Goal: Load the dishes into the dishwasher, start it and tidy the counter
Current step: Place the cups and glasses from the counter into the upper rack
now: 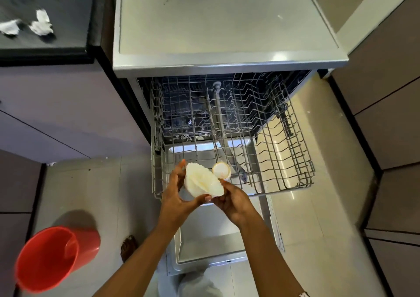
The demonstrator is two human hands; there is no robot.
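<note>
Two bare arms reach forward from the bottom of the view, and both hands meet on one dish.

Far left on the floor (306, 217) stands a red plastic bucket (47, 258), round and smooth. Up in the far left corner is a dark bench (68, 1) with white crumpled bits (42, 24) lying on it.

Next comes the left hand (178, 196). Its fingers curl over the top of a white bowl (202, 181) and its thumb hooks under the bottom edge, so it grips the bowl. The bowl is tipped on its side. It is bright white, round and deep, and its outside looks bumpy. It is up in the air over the front left corner of the wire rack (288, 151), not set down in it.

Just behind the bowl is a small round white cup (221, 170) with a thin orange edge. I cannot tell if a hand holds it or if it sits in the rack.

The right hand (233, 202) pinches the right edge of the bowl with bent fingers.

The rack is made of thin grey wire with rows of upright prongs. It is pulled out of the grey dishwasher (216, 24), whose flat top has a few dark smudges. The dishwasher's door (204, 233) lies open and flat under the hands, shiny metal inside.

On the right are pale floor tiles and plain brown cupboard fronts (386, 92).
</note>
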